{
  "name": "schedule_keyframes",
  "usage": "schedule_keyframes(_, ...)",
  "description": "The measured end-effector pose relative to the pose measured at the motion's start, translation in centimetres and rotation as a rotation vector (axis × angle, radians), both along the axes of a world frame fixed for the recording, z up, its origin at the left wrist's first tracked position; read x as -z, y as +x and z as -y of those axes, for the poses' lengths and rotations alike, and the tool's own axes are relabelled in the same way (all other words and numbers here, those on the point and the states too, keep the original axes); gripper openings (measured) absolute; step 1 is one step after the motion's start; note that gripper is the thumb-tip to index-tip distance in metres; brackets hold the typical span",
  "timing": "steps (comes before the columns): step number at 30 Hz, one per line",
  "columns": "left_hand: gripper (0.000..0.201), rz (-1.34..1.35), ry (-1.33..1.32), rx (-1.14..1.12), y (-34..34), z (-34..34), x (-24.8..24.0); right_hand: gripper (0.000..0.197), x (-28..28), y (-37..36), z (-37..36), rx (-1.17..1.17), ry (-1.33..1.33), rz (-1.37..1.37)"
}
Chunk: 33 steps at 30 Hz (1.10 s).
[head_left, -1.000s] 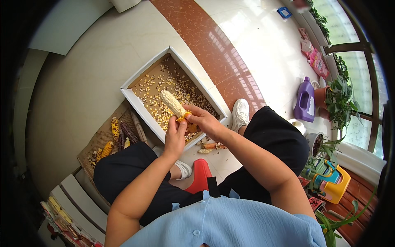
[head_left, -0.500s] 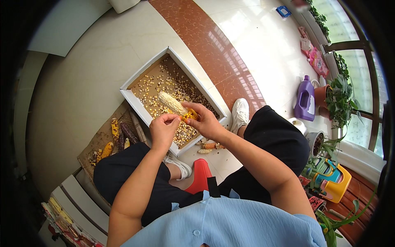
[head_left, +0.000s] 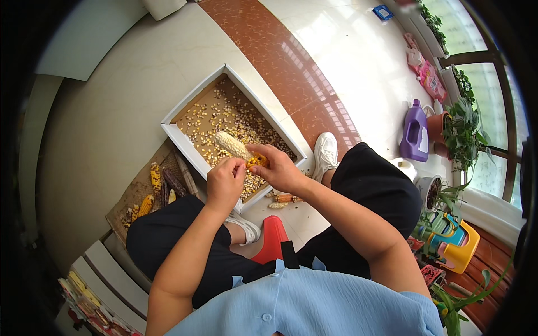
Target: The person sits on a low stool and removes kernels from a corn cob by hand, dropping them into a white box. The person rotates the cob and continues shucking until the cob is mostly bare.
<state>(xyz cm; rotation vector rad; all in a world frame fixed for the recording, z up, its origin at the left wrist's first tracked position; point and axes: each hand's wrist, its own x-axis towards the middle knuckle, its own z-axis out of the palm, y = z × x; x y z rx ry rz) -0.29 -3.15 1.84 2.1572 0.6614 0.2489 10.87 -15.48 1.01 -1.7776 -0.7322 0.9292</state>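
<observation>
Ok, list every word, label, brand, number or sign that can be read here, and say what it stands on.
None can be read reliably.
Pink packet by the window: printing too small and blurred.
Purple bottle: pale label, its text not legible.
Blue packet on the floor: markings too small.
White-walled box and corn cob: no print that I can see.

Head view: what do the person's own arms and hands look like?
The left hand and right hand wear no gloves; no watch or bracelet shows at either wrist. Both forearms are bare. The light blue, textured-fabric shirt has a short right sleeve, ending above the elbow.
</observation>
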Motion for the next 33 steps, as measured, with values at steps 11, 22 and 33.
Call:
schedule_keyframes(11,0.007,-0.266,-0.269,0.002,0.1,-0.5,1.8,0.042,0.0,1.0,0.4,0.189,-0.047,-0.446)
schedule_keyframes(22,0.009,-0.337,-0.384,0.614,-2.9,8.3,2.8,0.044,-2.9,2.6,0.0,0.251,0.264,-1.179)
schedule_keyframes(33,0.009,-0.293,-0.287,0.277,0.6,3.7,1.1,0.059,-1.3,2.3,0.5,0.208,0.213,-0.619)
